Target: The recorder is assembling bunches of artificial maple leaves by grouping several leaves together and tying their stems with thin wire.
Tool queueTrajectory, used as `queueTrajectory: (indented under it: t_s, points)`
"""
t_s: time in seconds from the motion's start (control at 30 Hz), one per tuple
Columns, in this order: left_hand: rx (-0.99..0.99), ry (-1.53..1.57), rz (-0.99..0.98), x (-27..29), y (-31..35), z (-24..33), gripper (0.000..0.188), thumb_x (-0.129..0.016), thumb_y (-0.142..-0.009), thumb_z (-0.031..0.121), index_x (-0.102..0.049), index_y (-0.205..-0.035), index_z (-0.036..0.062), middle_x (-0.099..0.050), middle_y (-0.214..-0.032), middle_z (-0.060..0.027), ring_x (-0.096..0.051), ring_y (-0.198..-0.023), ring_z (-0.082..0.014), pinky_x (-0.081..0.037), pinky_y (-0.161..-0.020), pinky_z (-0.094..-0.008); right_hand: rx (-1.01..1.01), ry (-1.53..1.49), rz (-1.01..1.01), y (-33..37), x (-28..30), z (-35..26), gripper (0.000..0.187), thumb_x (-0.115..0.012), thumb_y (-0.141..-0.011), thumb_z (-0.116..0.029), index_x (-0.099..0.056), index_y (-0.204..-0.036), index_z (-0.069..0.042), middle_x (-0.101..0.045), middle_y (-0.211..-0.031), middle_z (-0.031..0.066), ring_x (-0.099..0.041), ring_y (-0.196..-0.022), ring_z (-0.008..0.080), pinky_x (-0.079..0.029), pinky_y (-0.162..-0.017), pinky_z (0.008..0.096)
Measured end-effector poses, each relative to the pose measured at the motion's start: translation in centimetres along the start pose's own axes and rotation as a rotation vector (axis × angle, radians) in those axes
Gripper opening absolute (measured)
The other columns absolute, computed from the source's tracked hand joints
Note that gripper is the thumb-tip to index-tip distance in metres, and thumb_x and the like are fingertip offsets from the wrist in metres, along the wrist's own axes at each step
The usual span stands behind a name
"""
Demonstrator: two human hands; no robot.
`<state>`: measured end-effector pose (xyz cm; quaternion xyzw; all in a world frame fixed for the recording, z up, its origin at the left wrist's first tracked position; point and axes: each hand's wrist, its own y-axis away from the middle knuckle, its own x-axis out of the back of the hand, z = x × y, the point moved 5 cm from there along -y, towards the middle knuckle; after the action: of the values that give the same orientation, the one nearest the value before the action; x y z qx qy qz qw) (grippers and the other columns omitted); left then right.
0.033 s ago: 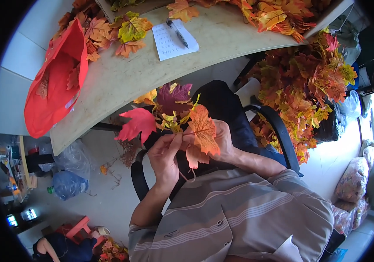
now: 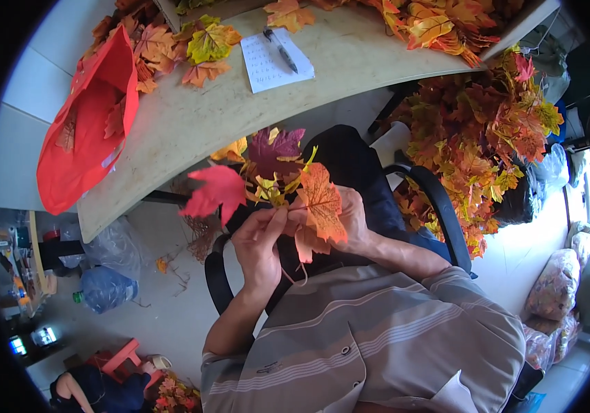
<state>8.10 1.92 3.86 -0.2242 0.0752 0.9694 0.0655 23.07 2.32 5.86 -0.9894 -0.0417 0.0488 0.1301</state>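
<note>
Both my hands meet in front of my chest on an artificial maple leaf garland. My left hand (image 2: 259, 244) is closed, thumb and forefinger pinching the garland's stem. From the other side my right hand (image 2: 350, 224) grips the stem, its fingers partly hidden behind an orange leaf (image 2: 320, 203). A pinkish-red leaf (image 2: 216, 194) sticks out to the left, a dark purple leaf (image 2: 274, 151) stands at the far side, and smaller yellow leaves cluster between them. A thin pinkish stem end (image 2: 298, 281) curls down below my fingers.
Beyond my hands is a curved pale table (image 2: 192, 131) with a paper and pen (image 2: 282, 51), loose leaves and a red bag (image 2: 92, 131). Piled orange garlands (image 2: 474, 144) hang on the right beside the chair's armrest (image 2: 446, 213). A person (image 2: 102, 389) is at lower left.
The pinkish-red leaf has shifted very slightly and is blurred now. Both hands keep their grip in the same place.
</note>
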Motion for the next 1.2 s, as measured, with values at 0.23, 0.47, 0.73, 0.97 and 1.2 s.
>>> queueTrajectory:
  t_s: [0.23, 0.47, 0.73, 0.97, 1.2]
  points:
    - [0.206, 0.225, 0.045, 0.0, -1.0, -0.3, 0.018, -0.058, -0.09, 0.006, -0.06, -0.104, -0.0054, -0.068, -0.085, -0.014, -0.066, -0.07, -0.0156, -0.053, -0.067, -0.0263, 0.27, 0.178, -0.02, -0.4, 0.1, -0.3, 0.02, -0.075, -0.076, -0.013, -0.064, -0.085, 0.002, -0.06, -0.076, 0.0085, -0.059, -0.068, 0.0173, -0.047, -0.061, 0.0285]
    - [0.16, 0.248, 0.036, 0.7, -1.1, -0.9, 0.015, -0.06, -0.09, 0.009, -0.061, -0.098, -0.0035, -0.067, -0.079, -0.0121, -0.066, -0.065, -0.0166, -0.055, -0.064, -0.0278, 0.309, 0.371, -0.026, -0.3, -0.3, -0.8, 0.015, -0.075, -0.072, -0.005, -0.065, -0.079, 0.003, -0.064, -0.073, 0.0091, -0.061, -0.063, 0.0185, -0.048, -0.056, 0.0266]
    - [0.106, 0.143, 0.068, 0.9, -0.8, -1.0, 0.013, -0.063, -0.087, 0.008, -0.062, -0.094, -0.0029, -0.067, -0.08, -0.0094, -0.065, -0.065, -0.0134, -0.053, -0.062, -0.0239, 0.262, 0.367, -0.007, -0.4, -0.6, -1.2, 0.016, -0.074, -0.07, -0.001, -0.064, -0.082, 0.002, -0.063, -0.074, 0.0106, -0.062, -0.064, 0.0195, -0.048, -0.055, 0.0266]
    - [0.063, 0.114, 0.06, 0.9, -0.8, -1.0, 0.01, -0.062, -0.088, 0.007, -0.062, -0.092, -0.0017, -0.066, -0.081, -0.0074, -0.064, -0.066, -0.0125, -0.053, -0.062, -0.0237, 0.318, 0.429, -0.013, -0.8, -0.9, -1.3, 0.02, -0.071, -0.067, 0.002, -0.064, -0.086, 0.001, -0.063, -0.078, 0.0116, -0.062, -0.069, 0.0239, -0.049, -0.061, 0.0302]
    - [0.095, 0.202, 0.05, 1.0, -0.9, -0.9, 0.011, -0.061, -0.088, 0.009, -0.061, -0.093, -0.001, -0.065, -0.082, -0.0086, -0.064, -0.07, -0.0129, -0.052, -0.064, -0.0251, 0.299, 0.323, -0.128, -1.4, -0.5, -1.3, 0.012, -0.07, -0.074, 0.0, -0.065, -0.084, 0.003, -0.064, -0.076, 0.0113, -0.062, -0.067, 0.018, -0.048, -0.058, 0.0266]
